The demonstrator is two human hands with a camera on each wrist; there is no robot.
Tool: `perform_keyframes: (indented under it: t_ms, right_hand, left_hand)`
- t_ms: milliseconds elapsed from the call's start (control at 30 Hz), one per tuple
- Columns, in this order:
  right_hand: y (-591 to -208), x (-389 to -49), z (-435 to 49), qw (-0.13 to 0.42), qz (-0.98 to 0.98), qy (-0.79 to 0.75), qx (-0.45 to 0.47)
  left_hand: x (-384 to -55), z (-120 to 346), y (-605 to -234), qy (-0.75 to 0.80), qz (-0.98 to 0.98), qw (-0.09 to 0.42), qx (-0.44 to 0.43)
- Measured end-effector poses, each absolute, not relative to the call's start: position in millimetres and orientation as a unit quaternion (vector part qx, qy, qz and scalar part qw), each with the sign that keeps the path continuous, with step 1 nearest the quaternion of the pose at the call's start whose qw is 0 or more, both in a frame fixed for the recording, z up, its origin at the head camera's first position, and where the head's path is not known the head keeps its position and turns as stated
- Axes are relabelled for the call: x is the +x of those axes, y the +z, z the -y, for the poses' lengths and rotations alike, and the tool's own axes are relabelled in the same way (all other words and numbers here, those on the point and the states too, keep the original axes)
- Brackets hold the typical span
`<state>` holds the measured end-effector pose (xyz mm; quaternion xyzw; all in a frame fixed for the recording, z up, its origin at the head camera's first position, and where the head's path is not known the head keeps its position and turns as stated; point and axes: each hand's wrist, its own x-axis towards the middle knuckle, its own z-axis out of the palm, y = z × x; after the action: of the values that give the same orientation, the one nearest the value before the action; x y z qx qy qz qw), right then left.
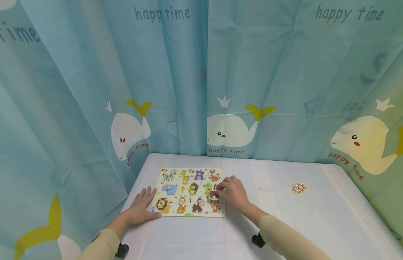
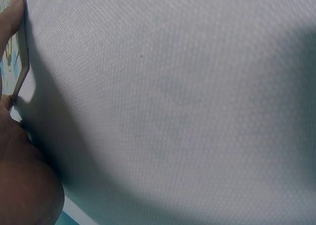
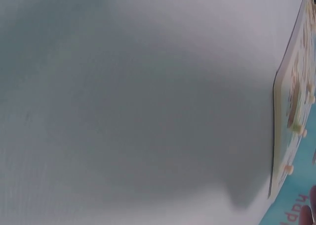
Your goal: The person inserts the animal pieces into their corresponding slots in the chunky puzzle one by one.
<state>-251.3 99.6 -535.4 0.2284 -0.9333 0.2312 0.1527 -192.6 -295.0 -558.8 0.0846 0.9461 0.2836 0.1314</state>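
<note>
A pale puzzle board [image 1: 201,214] with animal pieces lies on the table, its left edge beside my left hand [image 1: 141,207]. That hand rests with its fingers stretched out, the thumb on the board's near left corner. My right hand [image 1: 233,191] reaches over the board's right edge and pinches a brown animal puzzle piece [image 1: 213,194], partly hidden by the fingers, at the end of the middle row. In the right wrist view, small knobs [image 3: 289,169] stick up from the board [image 3: 278,116], and only fingertips [image 3: 306,216] show in the lower right corner.
A loose orange animal puzzle piece [image 1: 298,188] lies on the white table [image 1: 269,173], well to the right of the board. Behind the table hangs a blue curtain [image 1: 188,72] printed with whales. Dark straps are on both wrists.
</note>
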Motion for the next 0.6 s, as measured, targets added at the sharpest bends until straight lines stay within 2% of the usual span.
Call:
perform_keyframes:
  t_ms: [300,600]
  right_hand:
    - [-535,-244,-89,0.138,0.933,0.236,0.235]
    - [-539,-241,-78,0.125,0.929,0.236,0.255]
  left_hand:
    - [-194,299,-570,0.297,-0.945,0.109,0.087]
    - [-193,298,-568,0.295,-0.945,0.113,0.085]
